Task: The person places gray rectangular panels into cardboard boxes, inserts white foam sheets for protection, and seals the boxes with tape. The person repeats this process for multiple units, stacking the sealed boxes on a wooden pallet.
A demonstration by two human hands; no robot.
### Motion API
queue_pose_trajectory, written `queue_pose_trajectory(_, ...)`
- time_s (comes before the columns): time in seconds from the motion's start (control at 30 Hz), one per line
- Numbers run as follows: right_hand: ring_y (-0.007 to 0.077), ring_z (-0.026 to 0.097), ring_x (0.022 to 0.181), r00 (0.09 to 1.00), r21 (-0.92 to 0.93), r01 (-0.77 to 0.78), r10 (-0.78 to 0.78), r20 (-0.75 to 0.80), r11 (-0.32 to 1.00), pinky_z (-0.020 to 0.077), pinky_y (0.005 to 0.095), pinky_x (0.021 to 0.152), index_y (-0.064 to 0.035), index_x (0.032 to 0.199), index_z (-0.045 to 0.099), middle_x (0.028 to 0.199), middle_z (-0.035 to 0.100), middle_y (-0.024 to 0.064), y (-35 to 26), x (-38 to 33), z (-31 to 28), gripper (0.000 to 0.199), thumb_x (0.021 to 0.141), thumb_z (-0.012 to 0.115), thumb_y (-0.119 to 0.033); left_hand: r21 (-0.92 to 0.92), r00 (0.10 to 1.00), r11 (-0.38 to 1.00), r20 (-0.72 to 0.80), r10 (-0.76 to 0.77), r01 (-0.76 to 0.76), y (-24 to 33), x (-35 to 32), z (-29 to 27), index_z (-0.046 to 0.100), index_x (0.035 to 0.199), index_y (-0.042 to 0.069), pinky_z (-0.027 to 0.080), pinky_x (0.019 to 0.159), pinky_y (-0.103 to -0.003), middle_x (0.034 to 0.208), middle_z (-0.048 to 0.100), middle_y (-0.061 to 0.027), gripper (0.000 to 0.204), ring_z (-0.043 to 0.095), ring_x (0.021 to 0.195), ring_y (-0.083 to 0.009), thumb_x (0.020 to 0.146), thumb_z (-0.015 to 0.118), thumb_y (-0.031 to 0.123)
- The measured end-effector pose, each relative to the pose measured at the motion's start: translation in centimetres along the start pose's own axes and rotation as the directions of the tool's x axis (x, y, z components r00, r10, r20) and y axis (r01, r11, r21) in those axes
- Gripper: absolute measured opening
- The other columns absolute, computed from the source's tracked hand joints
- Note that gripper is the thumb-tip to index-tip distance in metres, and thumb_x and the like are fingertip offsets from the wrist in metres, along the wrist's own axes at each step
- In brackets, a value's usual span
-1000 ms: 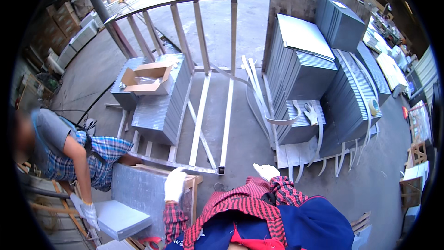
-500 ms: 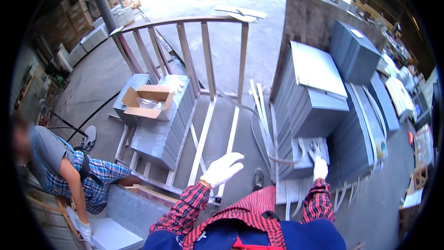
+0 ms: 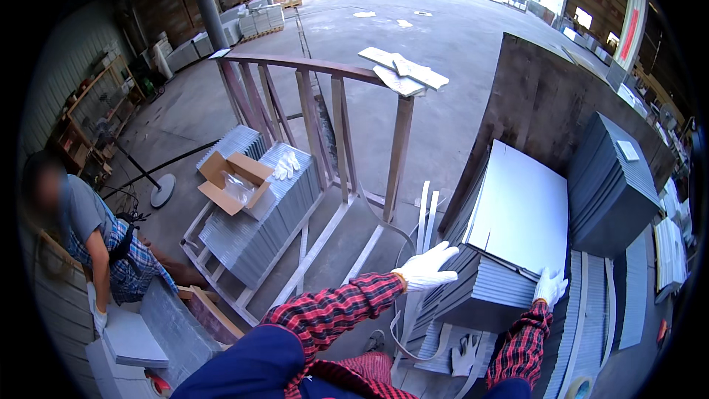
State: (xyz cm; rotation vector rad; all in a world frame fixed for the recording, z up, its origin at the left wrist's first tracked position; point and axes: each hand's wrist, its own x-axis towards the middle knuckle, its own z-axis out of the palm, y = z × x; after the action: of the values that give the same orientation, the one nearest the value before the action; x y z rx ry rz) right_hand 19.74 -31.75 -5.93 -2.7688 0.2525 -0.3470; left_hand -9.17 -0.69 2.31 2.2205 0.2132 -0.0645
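Observation:
In front of me, to the right, stands a tall stack of grey panels [image 3: 461,295] topped by a wide pale sheet [image 3: 521,203]. My right hand [image 3: 550,288], in a white glove, rests at the near right corner of that sheet, fingers spread. White-gloved too, my left hand [image 3: 430,269] is beside the stack's left near edge with its fingers stretched out, holding nothing. Below them, a loose white glove [image 3: 464,355] lies on a lower stack of panels [image 3: 436,340].
On the left, a metal rack [image 3: 317,270] bears stacked panels, an open cardboard box [image 3: 235,183] and white gloves [image 3: 286,165]. A co-worker [image 3: 118,240] handles a grey panel [image 3: 133,336] at lower left. Upright brown boarding [image 3: 546,96] stands behind the right stacks; a strap [image 3: 402,325] hangs nearby.
My view has tilted up. My right hand has left the loose glove on the low stack and reached the top sheet's corner. My left hand has moved right, toward the stack.

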Motion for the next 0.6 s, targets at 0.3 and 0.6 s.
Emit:
queue_pose_trajectory(0.3, 0.0388, 0.057, 0.120, 0.986, 0.146, 0.037, -0.060, 0.154, 0.989, 0.0443, 0.0472, 0.103, -0.0087, 0.135, 0.059, 0.131, 0.060, 0.0203, -0.3, 3.4, -1.1, 0.062, 0.091, 0.058, -0.053, -0.225, 0.996, 0.973, -0.060, -0.060, 0.045, 1.1, 10.1, 3.6, 0.023, 0.157, 0.010, 0.022, 0.120, -0.046, 0.160, 0.019, -0.0292, 0.086, 0.020, 0.149, -0.0430, 0.091, 0.059, 0.051)
queue_pose_trajectory(0.6, 0.0293, 0.063, 0.110, 0.991, 0.594, 0.124, -0.130, -0.033, 0.795, 0.0477, 0.0385, 0.097, 0.0056, 0.121, 0.064, 0.119, 0.066, 0.0191, -1.8, 3.4, -6.5, 0.044, 0.096, 0.064, -0.030, -0.555, 0.958, 0.831, -0.256, -0.126, -0.038, 3.8, 8.9, 1.8, 0.037, 0.151, 0.004, 0.028, 0.117, -0.043, 0.153, 0.035, -0.0250, 0.075, 0.032, 0.144, -0.0359, 0.092, 0.063, 0.043)
